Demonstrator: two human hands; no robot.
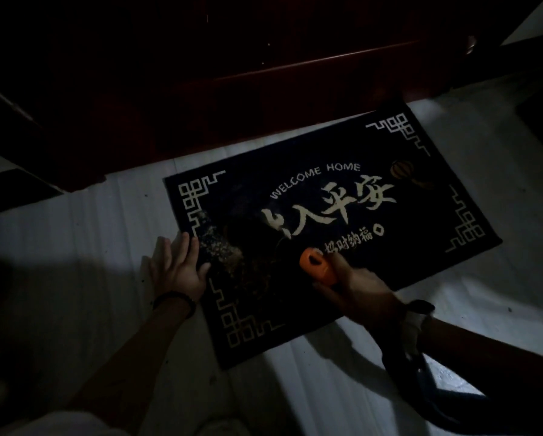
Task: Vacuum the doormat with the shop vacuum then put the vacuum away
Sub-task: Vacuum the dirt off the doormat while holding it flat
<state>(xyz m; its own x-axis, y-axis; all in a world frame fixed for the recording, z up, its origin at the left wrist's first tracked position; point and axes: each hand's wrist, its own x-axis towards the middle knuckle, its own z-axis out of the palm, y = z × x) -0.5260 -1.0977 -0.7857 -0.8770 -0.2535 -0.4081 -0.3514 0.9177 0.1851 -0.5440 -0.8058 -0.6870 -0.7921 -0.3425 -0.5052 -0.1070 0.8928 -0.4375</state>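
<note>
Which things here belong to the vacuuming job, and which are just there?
Part of the job:
- doormat, with crumbs near its left edge
- orange nozzle, held in the right hand
- dark hose trailing from it
- left hand, flat on the mat's edge

Just there:
- wooden door
- tiled floor
- wristband
- watch

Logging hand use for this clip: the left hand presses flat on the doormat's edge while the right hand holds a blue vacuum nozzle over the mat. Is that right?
One detail is off: the colour. The head view shows the nozzle in the right hand is orange, not blue. The rest holds: the left hand lies flat with fingers straight on the edge of the doormat, and the nozzle sits over the mat.
</note>
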